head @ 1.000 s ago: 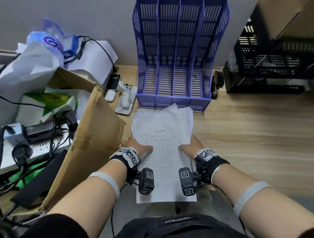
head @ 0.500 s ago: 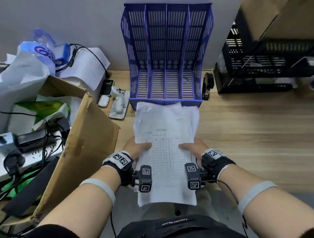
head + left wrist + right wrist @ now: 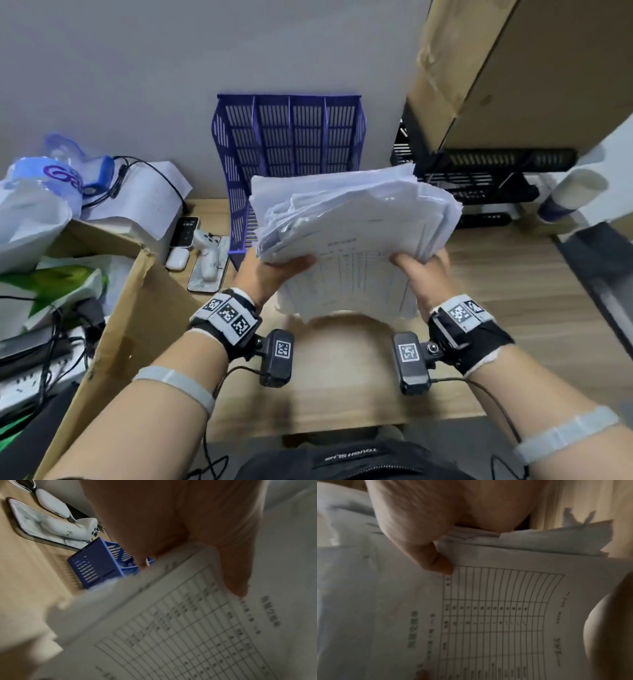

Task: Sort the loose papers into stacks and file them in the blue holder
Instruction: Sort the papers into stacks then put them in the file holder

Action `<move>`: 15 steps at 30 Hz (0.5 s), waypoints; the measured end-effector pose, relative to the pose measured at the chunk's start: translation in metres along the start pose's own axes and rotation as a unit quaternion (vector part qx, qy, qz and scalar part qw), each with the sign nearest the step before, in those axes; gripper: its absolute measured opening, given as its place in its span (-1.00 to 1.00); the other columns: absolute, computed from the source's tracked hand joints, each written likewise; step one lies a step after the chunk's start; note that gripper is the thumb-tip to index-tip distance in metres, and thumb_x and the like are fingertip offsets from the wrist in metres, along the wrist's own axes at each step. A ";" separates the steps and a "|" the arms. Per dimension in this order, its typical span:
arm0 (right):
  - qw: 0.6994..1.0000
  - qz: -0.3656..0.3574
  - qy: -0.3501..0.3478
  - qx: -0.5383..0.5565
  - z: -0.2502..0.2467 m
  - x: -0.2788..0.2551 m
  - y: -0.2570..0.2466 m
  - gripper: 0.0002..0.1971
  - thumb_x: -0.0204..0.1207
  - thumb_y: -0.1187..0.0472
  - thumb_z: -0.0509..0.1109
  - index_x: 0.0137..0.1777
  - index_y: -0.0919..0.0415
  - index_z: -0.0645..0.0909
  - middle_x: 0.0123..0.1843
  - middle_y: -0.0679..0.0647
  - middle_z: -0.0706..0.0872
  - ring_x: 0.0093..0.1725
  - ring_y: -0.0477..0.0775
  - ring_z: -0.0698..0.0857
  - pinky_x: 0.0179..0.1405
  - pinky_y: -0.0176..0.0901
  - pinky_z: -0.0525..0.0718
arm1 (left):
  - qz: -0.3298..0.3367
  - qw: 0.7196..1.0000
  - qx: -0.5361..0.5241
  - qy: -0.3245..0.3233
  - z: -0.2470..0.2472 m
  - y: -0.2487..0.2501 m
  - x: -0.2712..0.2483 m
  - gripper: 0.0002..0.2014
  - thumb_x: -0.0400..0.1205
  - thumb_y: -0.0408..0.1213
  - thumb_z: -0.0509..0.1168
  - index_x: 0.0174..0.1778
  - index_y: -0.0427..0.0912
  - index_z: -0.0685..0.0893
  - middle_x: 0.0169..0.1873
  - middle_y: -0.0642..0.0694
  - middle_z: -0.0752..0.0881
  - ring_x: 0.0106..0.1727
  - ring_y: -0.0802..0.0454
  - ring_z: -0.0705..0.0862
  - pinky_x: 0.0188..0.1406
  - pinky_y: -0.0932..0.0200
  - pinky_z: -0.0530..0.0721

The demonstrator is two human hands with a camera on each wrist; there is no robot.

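left hand point(image 3: 270, 274) + right hand point(image 3: 419, 274): grip paper stack point(image 3: 352, 222) off wooden desk point(image 3: 513, 291) | blue holder point(image 3: 291, 137): behind, apparently empty

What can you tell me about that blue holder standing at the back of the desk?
The blue holder is a slotted plastic file rack, violet-blue, with upright dividers splitting it into four compartments. Its back and sides are grids of narrow slots. It stands upright on the wooden desk against the grey wall, and the compartments look empty where visible. Its lower front is hidden behind the stack of papers, held up in front of it by the left hand and right hand. Neither visibly touches it.
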State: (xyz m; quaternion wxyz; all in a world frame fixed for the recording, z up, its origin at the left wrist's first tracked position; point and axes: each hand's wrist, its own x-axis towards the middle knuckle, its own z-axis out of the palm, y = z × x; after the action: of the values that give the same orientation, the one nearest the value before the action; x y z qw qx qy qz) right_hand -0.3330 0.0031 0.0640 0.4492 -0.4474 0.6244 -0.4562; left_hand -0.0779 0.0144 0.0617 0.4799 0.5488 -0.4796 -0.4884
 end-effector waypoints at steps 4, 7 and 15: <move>0.999 0.027 -0.001 0.031 0.003 -0.011 0.027 -0.52 0.18 0.20 0.41 0.18 0.10 0.64 -0.03 -0.02 0.78 0.00 0.03 0.73 0.02 -0.07 0.67 | -0.003 0.999 0.011 -0.036 0.027 -0.014 0.000 -0.43 0.37 -0.32 0.64 0.29 0.04 0.66 0.22 0.01 0.78 0.30 0.07 0.71 0.44 -0.16 0.59; 0.997 0.031 -0.033 0.061 0.001 -0.007 0.033 -0.49 0.23 0.31 0.44 0.21 -0.04 0.67 0.16 0.12 0.80 0.22 0.18 0.74 0.32 0.21 0.64 | -0.005 1.000 -0.011 0.003 0.038 -0.018 0.008 -0.47 0.39 -0.32 0.63 0.28 -0.04 0.67 0.20 -0.04 0.79 0.28 0.01 0.73 0.42 -0.15 0.60; 0.985 0.121 0.070 0.102 -0.011 0.010 0.029 -0.80 0.12 0.19 0.50 -0.22 0.13 0.72 -0.16 0.02 0.83 0.07 0.19 0.77 0.16 0.15 0.68 | 0.018 0.999 -0.025 -0.011 0.049 0.013 0.023 -0.60 0.48 -0.28 0.55 0.24 -0.16 0.73 0.11 -0.05 0.82 0.15 0.10 0.78 0.12 0.22 0.73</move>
State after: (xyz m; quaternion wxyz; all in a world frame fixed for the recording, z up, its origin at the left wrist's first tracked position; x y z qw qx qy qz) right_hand -0.3500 0.0002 0.0363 0.4994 -0.2874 0.6541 -0.4900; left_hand -0.1258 -0.0119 0.0695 0.4970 0.5226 -0.4820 -0.4976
